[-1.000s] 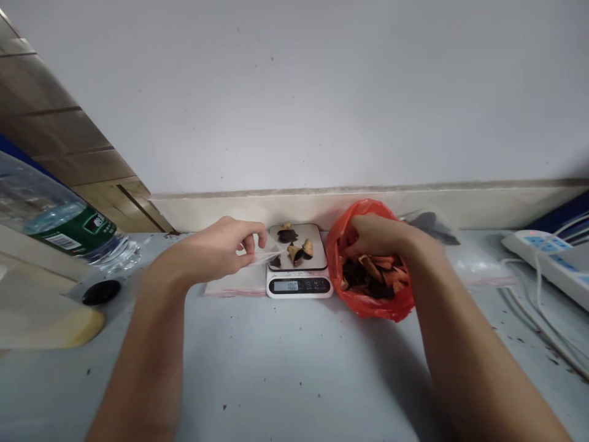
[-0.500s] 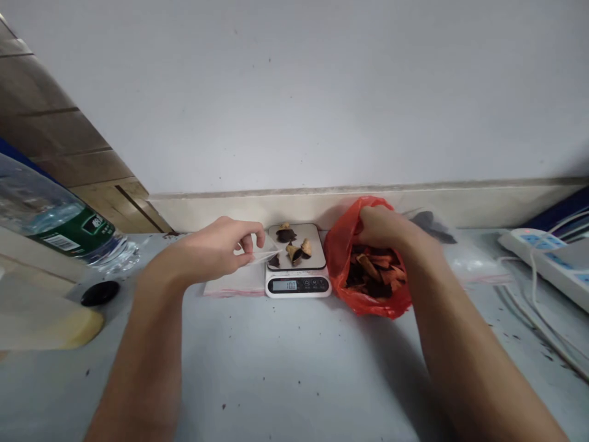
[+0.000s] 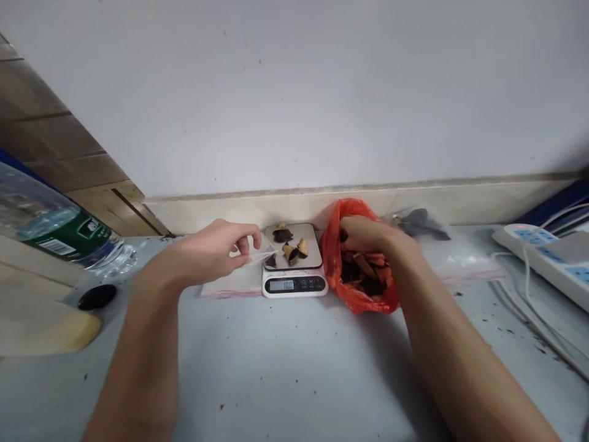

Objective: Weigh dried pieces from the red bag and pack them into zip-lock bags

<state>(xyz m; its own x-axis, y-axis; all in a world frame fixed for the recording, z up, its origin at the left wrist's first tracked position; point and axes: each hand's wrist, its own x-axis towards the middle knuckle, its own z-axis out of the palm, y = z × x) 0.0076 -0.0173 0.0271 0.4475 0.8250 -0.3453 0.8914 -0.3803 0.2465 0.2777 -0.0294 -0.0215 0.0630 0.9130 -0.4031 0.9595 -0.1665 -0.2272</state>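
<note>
My left hand (image 3: 225,248) is closed in a pinch on a small clear plastic bag (image 3: 261,255), whose edge reaches over the left side of a white digital scale (image 3: 294,286). The display reads what looks like 10.0. Several dried brown and tan pieces (image 3: 289,253) lie on the scale's plate. To the right of it, a red plastic bag (image 3: 335,270) stands open, holding many brown-orange dried pieces (image 3: 365,270). Inside its mouth is my right hand (image 3: 365,234), the fingertips hidden, so whether they grip a piece does not show.
Flat clear bags (image 3: 234,283) lie left of the scale. Another clear bag with dark pieces (image 3: 426,227) is behind my right forearm. A white power strip (image 3: 547,252) with cables sits at right. A large water bottle (image 3: 69,227) and a black cap (image 3: 97,297) are at left.
My right hand has shifted slightly lower and left within the red bag, whose opening has moved with it. My left hand keeps its pinch on the clear bag. The reading looks unchanged.
</note>
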